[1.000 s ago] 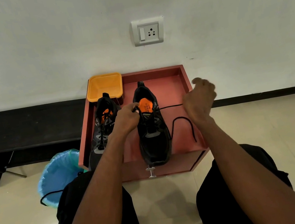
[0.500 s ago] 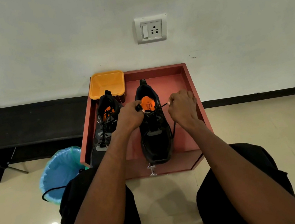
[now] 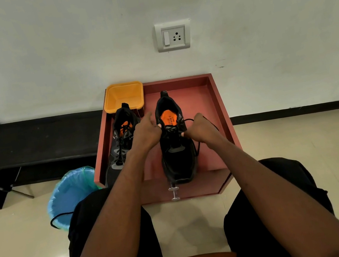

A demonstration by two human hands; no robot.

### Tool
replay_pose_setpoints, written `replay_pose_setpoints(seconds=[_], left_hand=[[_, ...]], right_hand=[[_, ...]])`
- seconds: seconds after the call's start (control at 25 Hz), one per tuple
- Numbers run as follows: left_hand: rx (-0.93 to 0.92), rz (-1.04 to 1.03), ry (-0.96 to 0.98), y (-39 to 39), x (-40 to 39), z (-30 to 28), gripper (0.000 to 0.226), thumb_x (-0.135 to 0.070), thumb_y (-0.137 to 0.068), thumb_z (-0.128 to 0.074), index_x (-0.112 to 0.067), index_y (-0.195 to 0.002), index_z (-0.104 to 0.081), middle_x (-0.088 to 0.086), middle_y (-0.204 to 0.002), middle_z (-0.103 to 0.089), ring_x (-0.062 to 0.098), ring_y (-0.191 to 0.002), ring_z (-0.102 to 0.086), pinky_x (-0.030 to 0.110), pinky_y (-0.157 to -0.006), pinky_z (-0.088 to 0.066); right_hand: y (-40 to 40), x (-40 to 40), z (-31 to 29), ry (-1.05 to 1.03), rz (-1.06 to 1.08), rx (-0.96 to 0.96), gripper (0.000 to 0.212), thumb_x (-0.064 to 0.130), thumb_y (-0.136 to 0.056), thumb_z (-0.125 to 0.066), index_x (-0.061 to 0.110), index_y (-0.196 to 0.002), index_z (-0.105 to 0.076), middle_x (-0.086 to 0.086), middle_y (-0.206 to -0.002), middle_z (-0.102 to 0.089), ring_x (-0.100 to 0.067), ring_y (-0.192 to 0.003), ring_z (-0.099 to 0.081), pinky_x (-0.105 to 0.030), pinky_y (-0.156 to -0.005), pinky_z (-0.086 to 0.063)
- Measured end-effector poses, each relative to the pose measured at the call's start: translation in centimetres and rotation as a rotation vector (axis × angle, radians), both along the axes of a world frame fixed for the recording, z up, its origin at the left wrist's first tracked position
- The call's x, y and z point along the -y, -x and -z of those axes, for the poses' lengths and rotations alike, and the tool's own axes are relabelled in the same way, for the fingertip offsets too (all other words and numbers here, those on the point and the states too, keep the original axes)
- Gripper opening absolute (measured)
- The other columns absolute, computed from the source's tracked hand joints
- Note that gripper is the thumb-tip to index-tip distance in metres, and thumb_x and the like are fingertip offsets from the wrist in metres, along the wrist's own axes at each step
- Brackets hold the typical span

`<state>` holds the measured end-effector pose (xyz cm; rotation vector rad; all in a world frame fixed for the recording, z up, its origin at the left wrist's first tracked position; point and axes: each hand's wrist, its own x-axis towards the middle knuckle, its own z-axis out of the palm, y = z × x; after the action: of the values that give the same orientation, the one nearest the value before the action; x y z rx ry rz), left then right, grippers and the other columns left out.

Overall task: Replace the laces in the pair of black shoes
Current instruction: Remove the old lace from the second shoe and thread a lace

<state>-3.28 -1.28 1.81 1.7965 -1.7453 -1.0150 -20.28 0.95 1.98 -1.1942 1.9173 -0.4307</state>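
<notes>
1. Shoes: two black ones on the red tray [image 3: 207, 90]; the right shoe [image 3: 178, 160] overhangs its front edge, the left shoe [image 3: 121, 145] lies at 9 o'clock from it.
2. Left hand [image 3: 145, 133] pinches the shoe's collar; right hand [image 3: 200, 128] is curled round the lace [image 3: 197, 148].
3. Bare tray lies at 3 o'clock.
4. Tiled floor, white wall; one yellow tub [image 3: 123, 95], one blue bin [image 3: 71, 195].

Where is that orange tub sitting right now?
The orange tub sits at the back left corner of the red tray, against the wall, just behind the left shoe.
</notes>
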Motion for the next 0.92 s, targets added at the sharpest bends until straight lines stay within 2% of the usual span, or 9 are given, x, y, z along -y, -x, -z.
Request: replay_pose_setpoints(seconds=[0.12, 0.24, 0.32, 0.36, 0.48, 0.64, 0.8, 0.84, 0.92], left_hand=[[-0.019, -0.098, -0.025, -1.0, -0.6, 0.0, 0.043, -0.014, -0.095, -0.052, -0.009, -0.138, -0.047, 0.008, -0.115, -0.061, 0.025, -0.105, -0.06, 0.037, -0.086, -0.049], [-0.455, -0.31, -0.246, -1.7, -2.1, -1.2, 0.019, -0.002, -0.096, -0.041, -0.008, -0.104, -0.057, 0.011, -0.093, -0.064, 0.022, -0.082, -0.064, 0.031, -0.072, -0.051], [-0.742, -0.244, -0.392, -2.3, -3.1, -2.2, 0.029, 0.002, -0.095, -0.039, -0.003, -0.118, -0.058, 0.015, -0.106, -0.069, 0.025, -0.096, -0.067, 0.032, -0.084, -0.052], [-0.855, -0.15, -0.425, -2.6, -3.5, -2.6, 0.036, 0.004, -0.094, -0.041, -0.001, -0.126, -0.056, 0.016, -0.114, -0.069, 0.026, -0.105, -0.066, 0.033, -0.089, -0.052], [-1.062, 0.134, -0.484, -3.0, -4.8, -4.0, 0.044, 0.0, -0.09, -0.049, 0.003, -0.134, -0.051, 0.02, -0.12, -0.066, 0.03, -0.112, -0.064, 0.032, -0.095, -0.052], [-0.983, 0.153, -0.453, -4.0, -4.7, -4.4, 0.031, -0.008, -0.095, -0.055, 0.003, -0.124, -0.056, 0.011, -0.088, -0.067, 0.022, -0.081, -0.066, 0.039, -0.087, -0.056], [-0.8, -0.142, -0.32, -5.4, -3.5, -4.5, 0.016, -0.003, -0.098, -0.05, -0.007, -0.103, -0.065, 0.003, -0.076, -0.063, 0.011, -0.063, -0.056, 0.025, -0.062, -0.051], [-0.736, -0.202, -0.282, -5.6, -3.1, -4.2, 0.016, -0.003, -0.098, -0.05, -0.008, -0.1, -0.066, 0.003, -0.076, -0.065, 0.011, -0.063, -0.057, 0.025, -0.06, -0.049], [-0.631, -0.24, -0.224, -5.4, -2.8, -3.7, 0.009, -0.005, -0.097, -0.055, -0.006, -0.099, -0.064, 0.005, -0.078, -0.068, 0.011, -0.062, -0.06, 0.024, -0.058, -0.048]], right_hand=[[-0.5, -1.0, -0.9, 0.004, -0.025, 0.05, 0.04, 0.004, -0.086, -0.062, -0.001, -0.123, -0.048, -0.005, -0.074, -0.067, -0.011, -0.056, -0.057, -0.025, -0.048, -0.041], [0.0, -2.0, -3.4, 0.09, 0.019, 0.53, 0.053, -0.006, -0.091, -0.054, 0.008, -0.14, -0.039, -0.015, -0.093, -0.075, -0.021, -0.076, -0.071, -0.03, -0.068, -0.054], [0.1, -2.6, -5.0, 0.149, -0.058, 0.784, 0.045, -0.01, -0.092, -0.054, 0.007, -0.133, -0.052, -0.017, -0.107, -0.074, -0.027, -0.096, -0.073, -0.032, -0.081, -0.058], [0.0, -2.8, -5.3, 0.202, -0.108, 0.797, 0.036, -0.009, -0.092, -0.055, 0.007, -0.123, -0.061, -0.016, -0.108, -0.074, -0.025, -0.096, -0.072, -0.03, -0.08, -0.059], [-1.1, -3.5, -5.8, 0.437, -0.079, 0.594, 0.011, 0.003, -0.092, -0.064, 0.006, -0.101, -0.071, -0.009, -0.088, -0.074, -0.01, -0.07, -0.067, -0.017, -0.06, -0.052], [0.0, -2.5, -5.7, 0.583, 0.204, 0.402, 0.007, 0.013, -0.089, -0.069, 0.013, -0.083, -0.072, 0.003, -0.078, -0.07, -0.004, -0.07, -0.062, -0.014, -0.064, -0.049], [2.6, -1.0, -4.8, 0.316, 0.753, 0.566, 0.016, 0.004, -0.088, -0.062, 0.013, -0.075, -0.058, -0.001, -0.066, -0.047, -0.011, -0.056, -0.039, -0.023, -0.054, -0.037], [2.7, -0.9, -4.5, 0.262, 0.819, 0.569, 0.015, 0.002, -0.087, -0.057, 0.012, -0.076, -0.056, -0.002, -0.067, -0.044, -0.011, -0.056, -0.036, -0.024, -0.052, -0.035], [2.2, -1.1, -4.1, 0.276, 0.7, 0.315, 0.011, 0.001, -0.083, -0.051, 0.009, -0.087, -0.058, -0.002, -0.08, -0.051, -0.013, -0.063, -0.044, -0.025, -0.054, -0.037]])
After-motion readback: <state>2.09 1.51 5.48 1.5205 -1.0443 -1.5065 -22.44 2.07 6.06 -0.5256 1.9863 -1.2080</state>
